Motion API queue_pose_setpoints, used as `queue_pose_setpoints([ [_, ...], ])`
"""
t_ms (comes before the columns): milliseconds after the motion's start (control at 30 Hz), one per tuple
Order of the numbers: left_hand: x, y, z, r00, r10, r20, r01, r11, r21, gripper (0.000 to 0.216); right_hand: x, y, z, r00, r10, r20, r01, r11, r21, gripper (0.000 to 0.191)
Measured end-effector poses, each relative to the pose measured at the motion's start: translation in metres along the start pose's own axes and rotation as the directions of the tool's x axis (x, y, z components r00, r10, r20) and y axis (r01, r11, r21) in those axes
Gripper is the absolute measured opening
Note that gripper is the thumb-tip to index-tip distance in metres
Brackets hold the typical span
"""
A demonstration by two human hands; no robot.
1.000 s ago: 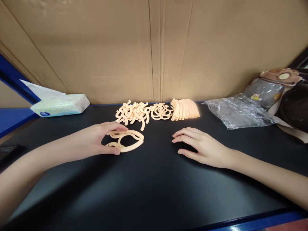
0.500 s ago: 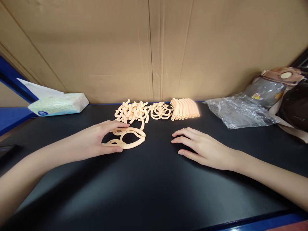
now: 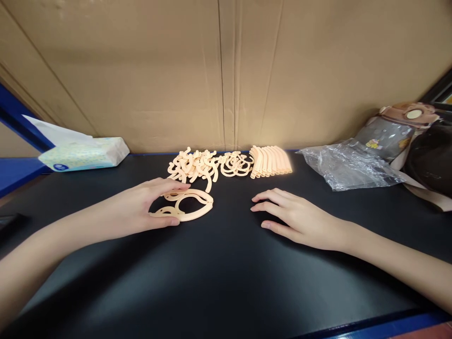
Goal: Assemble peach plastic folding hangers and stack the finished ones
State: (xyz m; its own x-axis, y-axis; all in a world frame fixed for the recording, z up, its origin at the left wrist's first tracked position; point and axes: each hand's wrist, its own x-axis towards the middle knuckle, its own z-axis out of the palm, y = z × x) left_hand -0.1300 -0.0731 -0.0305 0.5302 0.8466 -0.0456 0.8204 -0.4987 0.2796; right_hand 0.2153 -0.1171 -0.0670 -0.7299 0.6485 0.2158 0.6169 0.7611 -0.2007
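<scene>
My left hand (image 3: 144,205) rests on the black table with thumb and fingers around a peach plastic piece that looks like a folding hanger (image 3: 196,215). Its curved arms meet at the right end, and my fingers and palm hide part of its left side. To the right, my right hand (image 3: 291,216) lies palm down on the table, fingers apart and holding nothing. Behind my left hand is a pile of peach curved pieces (image 3: 192,165). Beside that pile are several ring-shaped hooks (image 3: 236,165) and a neat row of peach tube-like arms (image 3: 271,161).
A pack of tissues (image 3: 84,154) sits at the back left of the black table (image 3: 226,282). On the right are a crumpled clear plastic bag (image 3: 346,165), a bottle with a brown lid (image 3: 391,127) and a dark bag (image 3: 429,162). Cardboard (image 3: 158,75) stands behind everything.
The view has shifted very slightly. Both hands and the folding hanger stay in practically the same places.
</scene>
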Motion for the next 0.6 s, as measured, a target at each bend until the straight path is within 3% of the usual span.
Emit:
queue_pose_setpoints([
  [200,0.0026,-0.0072,0.0048,0.997,0.051,-0.056,-0.048,0.998,0.042,0.062,0.0006,-0.0005,0.0002,1.000,0.009,0.001,-0.009,1.000,-0.001,0.030],
  [433,0.0045,-0.0097,0.0037,0.999,0.039,-0.017,-0.038,0.998,0.049,0.064,0.0008,-0.0017,-0.0005,1.000,0.009,0.002,-0.009,1.000,-0.005,0.031],
  [600,0.0054,-0.0099,0.0047,0.995,0.096,-0.035,-0.094,0.994,0.055,0.060,0.0013,-0.0018,-0.0011,1.000,0.011,-0.001,-0.011,1.000,0.001,0.030],
])
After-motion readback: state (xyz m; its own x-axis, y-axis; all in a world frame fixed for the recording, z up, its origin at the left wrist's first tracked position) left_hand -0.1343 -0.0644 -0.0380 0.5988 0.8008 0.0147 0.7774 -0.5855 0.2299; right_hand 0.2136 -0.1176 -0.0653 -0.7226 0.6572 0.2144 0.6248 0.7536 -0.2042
